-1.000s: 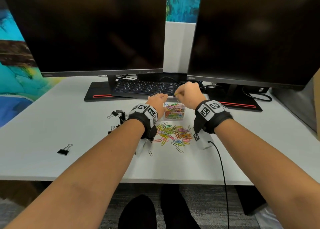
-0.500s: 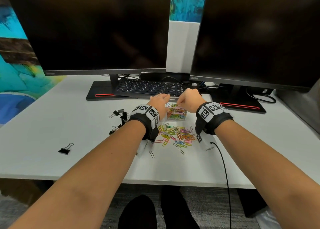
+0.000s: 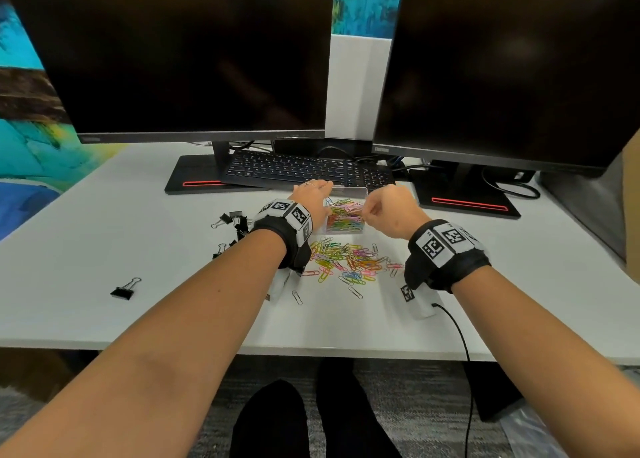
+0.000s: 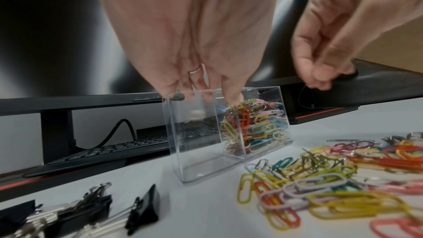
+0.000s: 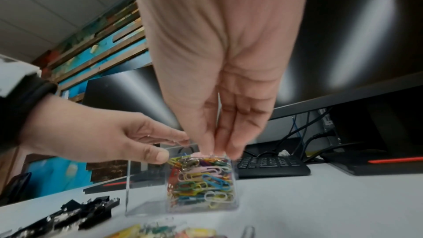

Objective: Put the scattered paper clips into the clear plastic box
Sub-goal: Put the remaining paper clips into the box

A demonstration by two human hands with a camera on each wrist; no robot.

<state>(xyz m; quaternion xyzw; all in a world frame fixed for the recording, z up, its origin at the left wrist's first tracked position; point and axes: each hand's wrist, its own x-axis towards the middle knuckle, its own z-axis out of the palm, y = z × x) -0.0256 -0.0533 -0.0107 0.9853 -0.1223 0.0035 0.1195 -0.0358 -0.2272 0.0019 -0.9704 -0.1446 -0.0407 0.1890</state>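
The clear plastic box [image 3: 349, 190] [image 4: 194, 142] [image 5: 137, 205] stands on the white table in front of the keyboard. Its right compartment is packed with coloured paper clips [image 4: 256, 124] [image 5: 206, 178] and its left one is empty. My left hand [image 3: 313, 194] [image 4: 201, 95] [image 5: 174, 148] pinches the box's top rim between thumb and fingers. My right hand [image 3: 365, 211] [image 5: 217, 147] [image 4: 320, 79] hovers over the filled compartment with fingertips bunched at the top of the pile. I cannot tell whether it holds a clip. More scattered clips [image 3: 349, 262] [image 4: 320, 178] lie just in front of the box.
A heap of black binder clips [image 3: 235, 222] [image 4: 80, 211] lies left of the box, and a single one [image 3: 124, 289] further left. Behind are a black keyboard [image 3: 304, 172] and two monitors on stands. A black cable [image 3: 460, 336] runs off the front table edge.
My right hand has drifted slightly right and toward me above the box. My left hand has stayed on the box rim.
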